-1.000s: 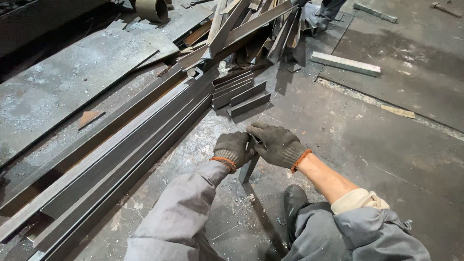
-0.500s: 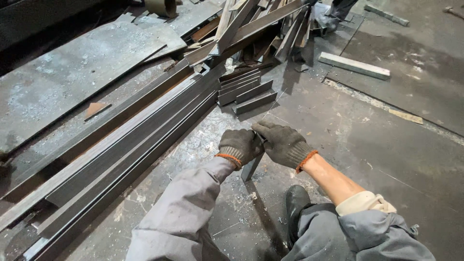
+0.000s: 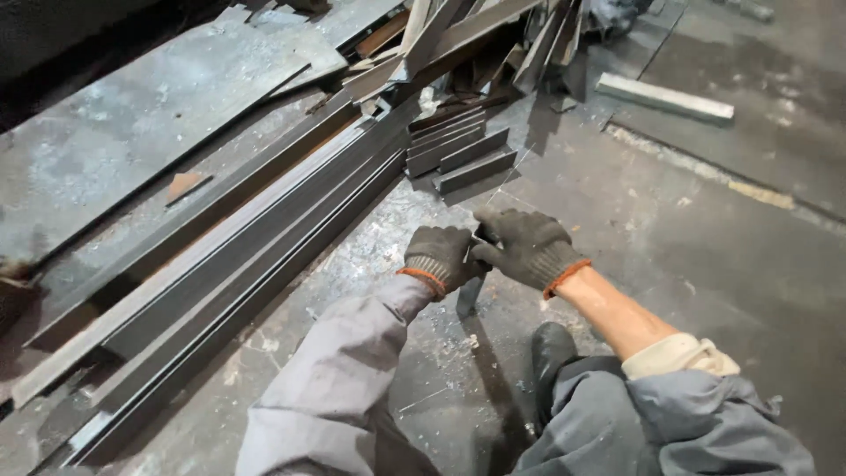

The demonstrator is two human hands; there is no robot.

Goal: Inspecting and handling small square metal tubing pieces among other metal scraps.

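Both my hands wear dark knit gloves with orange cuffs. My left hand (image 3: 441, 256) and my right hand (image 3: 527, 247) meet over a short dark steel piece (image 3: 469, 295) that stands tilted on the concrete floor. Both hands grip its upper end; the lower end shows below my left glove. My grey sleeves reach in from the bottom, the right one pushed up off the forearm. My black shoe (image 3: 551, 353) rests on the floor just below the piece.
A long stack of steel flat bars (image 3: 247, 256) runs diagonally on my left. Several short cut bars (image 3: 463, 150) lie ahead of my hands. Scrap angles pile up at the top (image 3: 458, 35). A pale bar (image 3: 665, 97) lies top right. Steel sheets (image 3: 115, 150) cover the left.
My hands stay together on the steel piece. The view has shifted slightly, so the hands sit a little lower and further right in the picture.
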